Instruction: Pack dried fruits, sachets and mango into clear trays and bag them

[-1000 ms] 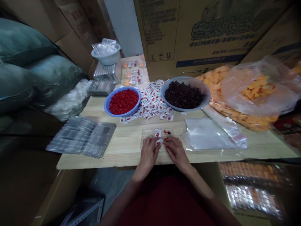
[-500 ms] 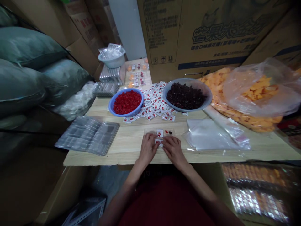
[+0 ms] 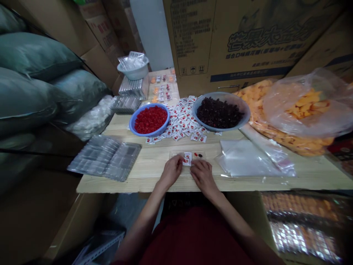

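Hands work a clear tray [image 3: 187, 156] at the desk's [image 3: 149, 165] six o'clock edge: left hand [image 3: 171, 171] pinches a small packet [image 3: 187, 159] into it, right hand [image 3: 202, 173] steadies beside, fingers curled. Filling seems underway; red bowl [image 3: 150, 119] sits at eleven o'clock.

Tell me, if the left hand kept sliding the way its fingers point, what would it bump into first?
Probably the small white sachet in the clear tray, right at the left hand fingertips. Further on lies the pile of sachets.
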### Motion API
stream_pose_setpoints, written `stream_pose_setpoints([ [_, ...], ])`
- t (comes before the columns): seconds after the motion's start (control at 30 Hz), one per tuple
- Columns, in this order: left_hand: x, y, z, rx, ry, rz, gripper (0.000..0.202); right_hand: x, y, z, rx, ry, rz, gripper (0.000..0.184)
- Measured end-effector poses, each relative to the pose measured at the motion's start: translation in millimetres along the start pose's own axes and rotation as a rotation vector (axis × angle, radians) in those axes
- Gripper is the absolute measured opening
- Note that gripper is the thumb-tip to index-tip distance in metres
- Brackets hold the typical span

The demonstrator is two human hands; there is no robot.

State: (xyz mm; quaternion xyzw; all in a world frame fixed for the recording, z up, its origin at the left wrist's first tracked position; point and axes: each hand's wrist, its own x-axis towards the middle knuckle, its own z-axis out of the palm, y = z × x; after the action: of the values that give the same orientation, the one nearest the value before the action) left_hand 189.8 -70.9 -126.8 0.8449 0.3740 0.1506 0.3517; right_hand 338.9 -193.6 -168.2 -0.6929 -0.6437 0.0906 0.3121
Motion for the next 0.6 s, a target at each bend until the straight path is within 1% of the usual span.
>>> stream_pose_setpoints([
  [0.07, 1, 3, -1.9, -0.040, -0.028, -0.014, 0.026, -1, 0, 0, 0.004, 0.001, -0.008, 0.014],
  [0.13, 1, 6, 1.7, -0.077, -0.028, -0.035, 0.022, -1, 0, 1, 0.009, 0.003, -0.014, 0.015],
  [0.27, 4, 9, 13.2, -0.142, 0.076, -0.108, 0.012, -2, 2, 3, 0.027, 0.015, -0.023, 0.016],
  [0.33, 6, 9, 11.7, -0.142, 0.125, -0.117, 0.016, -3, 1, 2, 0.033, 0.015, -0.024, 0.016],
  [0.37, 7, 9, 8.4, -0.127, 0.130, -0.104, 0.019, -4, 1, 1, 0.036, 0.015, -0.024, 0.016],
  [0.43, 8, 9, -0.8, -0.075, 0.086, -0.052, 0.025, -6, 0, -3, 0.043, 0.016, -0.026, 0.016],
  [0.5, 7, 9, -8.6, -0.013, -0.022, 0.007, 0.029, -8, -1, -7, 0.048, 0.022, -0.025, 0.015],
  [0.57, 5, 8, -10.5, 0.044, -0.120, 0.043, 0.028, -12, -2, -9, 0.042, 0.014, -0.025, 0.017],
  [0.6, 4, 8, -9.1, 0.075, -0.147, 0.056, 0.026, -13, -2, -9, 0.033, 0.003, -0.026, 0.018],
])
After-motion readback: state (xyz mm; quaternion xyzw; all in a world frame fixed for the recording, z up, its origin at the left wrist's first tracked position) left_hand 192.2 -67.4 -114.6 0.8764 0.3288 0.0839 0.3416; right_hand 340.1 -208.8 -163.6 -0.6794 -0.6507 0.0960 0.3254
